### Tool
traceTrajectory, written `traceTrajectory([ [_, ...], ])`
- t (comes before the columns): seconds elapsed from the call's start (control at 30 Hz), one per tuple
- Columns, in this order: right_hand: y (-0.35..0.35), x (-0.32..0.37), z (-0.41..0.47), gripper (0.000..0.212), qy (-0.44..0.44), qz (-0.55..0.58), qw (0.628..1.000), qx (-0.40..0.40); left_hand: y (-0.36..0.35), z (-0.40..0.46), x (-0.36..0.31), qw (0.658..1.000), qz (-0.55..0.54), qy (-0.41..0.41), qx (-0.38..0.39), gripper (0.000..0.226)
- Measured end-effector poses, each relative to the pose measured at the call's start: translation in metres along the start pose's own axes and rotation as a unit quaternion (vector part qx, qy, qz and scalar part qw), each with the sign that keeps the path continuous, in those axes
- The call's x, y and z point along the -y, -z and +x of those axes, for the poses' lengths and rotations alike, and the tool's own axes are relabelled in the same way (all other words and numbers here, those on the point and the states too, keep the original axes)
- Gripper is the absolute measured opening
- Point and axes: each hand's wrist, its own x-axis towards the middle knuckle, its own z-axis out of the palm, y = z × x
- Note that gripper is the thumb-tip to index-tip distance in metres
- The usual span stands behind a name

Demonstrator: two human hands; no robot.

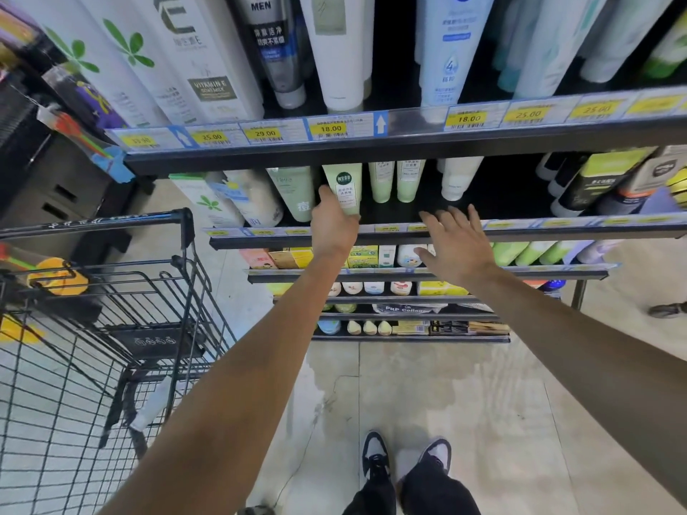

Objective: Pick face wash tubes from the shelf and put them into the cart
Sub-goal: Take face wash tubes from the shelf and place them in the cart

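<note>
My left hand [332,221] reaches into the second shelf [520,232] and grips the lower end of a pale green face wash tube [345,184] with a dark green round logo. The tube stands upright among other tubes. My right hand [455,245] hovers open at the shelf's front edge, fingers spread, holding nothing. Two more light green tubes [396,180] and a white tube [457,178] stand further back on the same shelf. The black wire cart [111,328] is at the left, and a white tube [152,403] lies low inside it.
The top shelf [371,143] carries tall white, grey and blue tubes with yellow price tags. Lower shelves hold small boxes and bottles. Dark boxed products [594,180] fill the right of the second shelf. My feet stand on a tiled floor. Another person's shoe [667,310] shows at right.
</note>
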Motion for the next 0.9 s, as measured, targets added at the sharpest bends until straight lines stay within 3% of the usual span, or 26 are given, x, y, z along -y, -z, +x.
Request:
traceTrajectory([
  [0.2, 0.032, 0.015, -0.018, 0.071, 0.006, 0.037, 0.999, -0.002, 0.02, -0.026, -0.003, 1.0, -0.003, -0.006, 0.008, 0.048],
  [0.3, 0.055, 0.04, -0.037, 0.067, 0.029, 0.066, 0.997, 0.009, 0.042, -0.063, -0.002, 0.999, 0.04, -0.014, 0.012, 0.06],
  [0.43, 0.087, 0.086, -0.07, 0.062, 0.089, 0.082, 0.993, 0.001, 0.085, -0.127, 0.009, 0.994, 0.108, -0.013, 0.006, 0.054],
  [0.57, 0.109, 0.133, -0.092, 0.06, 0.154, 0.104, 0.983, 0.016, 0.133, -0.187, 0.027, 0.987, 0.159, 0.023, -0.023, 0.047],
  [0.9, 0.123, 0.264, -0.144, 0.058, 0.324, 0.104, 0.939, 0.053, 0.229, -0.314, 0.103, 0.961, 0.166, 0.167, -0.144, 0.048],
])
